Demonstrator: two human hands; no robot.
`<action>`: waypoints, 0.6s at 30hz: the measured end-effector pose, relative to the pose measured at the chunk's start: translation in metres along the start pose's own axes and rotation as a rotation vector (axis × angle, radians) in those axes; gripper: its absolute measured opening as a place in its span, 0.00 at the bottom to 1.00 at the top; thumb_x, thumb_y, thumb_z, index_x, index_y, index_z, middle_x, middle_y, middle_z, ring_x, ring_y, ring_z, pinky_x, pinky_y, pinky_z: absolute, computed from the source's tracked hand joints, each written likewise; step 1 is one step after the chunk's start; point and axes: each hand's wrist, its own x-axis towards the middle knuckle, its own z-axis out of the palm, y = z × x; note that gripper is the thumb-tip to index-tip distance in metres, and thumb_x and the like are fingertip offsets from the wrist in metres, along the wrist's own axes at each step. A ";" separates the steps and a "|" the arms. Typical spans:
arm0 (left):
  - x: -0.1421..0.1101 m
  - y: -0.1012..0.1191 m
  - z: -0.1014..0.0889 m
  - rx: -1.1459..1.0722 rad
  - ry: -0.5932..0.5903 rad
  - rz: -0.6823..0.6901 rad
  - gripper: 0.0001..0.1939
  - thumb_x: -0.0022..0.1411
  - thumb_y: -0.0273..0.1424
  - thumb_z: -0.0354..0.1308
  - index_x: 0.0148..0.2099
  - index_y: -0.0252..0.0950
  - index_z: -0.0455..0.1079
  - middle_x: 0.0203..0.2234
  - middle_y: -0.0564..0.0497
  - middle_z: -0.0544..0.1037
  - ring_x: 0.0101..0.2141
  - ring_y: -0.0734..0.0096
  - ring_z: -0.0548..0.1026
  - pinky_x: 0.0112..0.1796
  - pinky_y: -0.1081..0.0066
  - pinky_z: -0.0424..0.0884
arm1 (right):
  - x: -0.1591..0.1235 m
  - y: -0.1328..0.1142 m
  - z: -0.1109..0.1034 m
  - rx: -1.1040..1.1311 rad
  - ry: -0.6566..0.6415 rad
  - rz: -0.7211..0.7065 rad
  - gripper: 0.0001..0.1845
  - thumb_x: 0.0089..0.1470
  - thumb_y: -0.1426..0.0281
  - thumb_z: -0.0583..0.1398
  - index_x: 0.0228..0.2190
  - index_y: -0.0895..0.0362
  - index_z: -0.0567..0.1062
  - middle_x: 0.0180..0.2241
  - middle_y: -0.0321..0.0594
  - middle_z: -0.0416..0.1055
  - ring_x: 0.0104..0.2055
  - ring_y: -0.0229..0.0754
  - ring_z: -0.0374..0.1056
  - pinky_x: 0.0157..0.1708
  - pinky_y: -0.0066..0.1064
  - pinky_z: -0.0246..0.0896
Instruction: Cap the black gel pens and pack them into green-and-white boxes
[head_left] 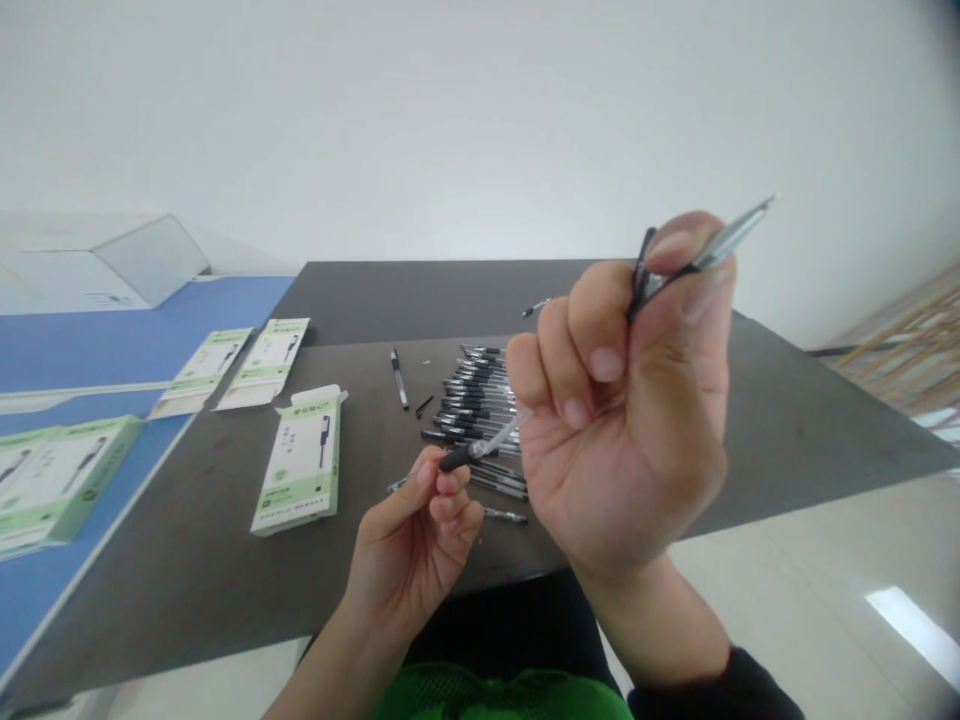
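My right hand [622, 400] is raised close to the camera, its fingers curled and thumb pinched against the forefinger. Between them sits a slim pen piece [731, 240], pale and pointed at the far end, with a dark part [641, 272] showing beside the forefinger; its exact kind is unclear. Lower and to the left, my left hand [416, 530] pinches a pen [491, 442] by its black end, and the clear barrel slants up behind my right hand. A row of black-and-clear pens [472, 390] lies just beyond, partly covered by my right hand.
A green-and-white pen box [300, 460] with its flap up lies left on the dark table [187, 570]. Flattened-looking boxes [266, 360] and stacked boxes [75, 480] are further left. A single pen [399, 378], a small black piece [424, 406] and a white carton [90, 275] are also there.
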 end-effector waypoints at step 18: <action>-0.003 -0.007 0.002 -0.103 0.143 0.024 0.18 0.71 0.18 0.48 0.32 0.27 0.76 0.22 0.51 0.76 0.19 0.84 0.76 0.20 0.86 0.68 | -0.011 0.009 0.001 -0.162 -0.045 0.041 0.05 0.70 0.63 0.55 0.38 0.46 0.66 0.26 0.31 0.58 0.22 0.39 0.58 0.25 0.32 0.61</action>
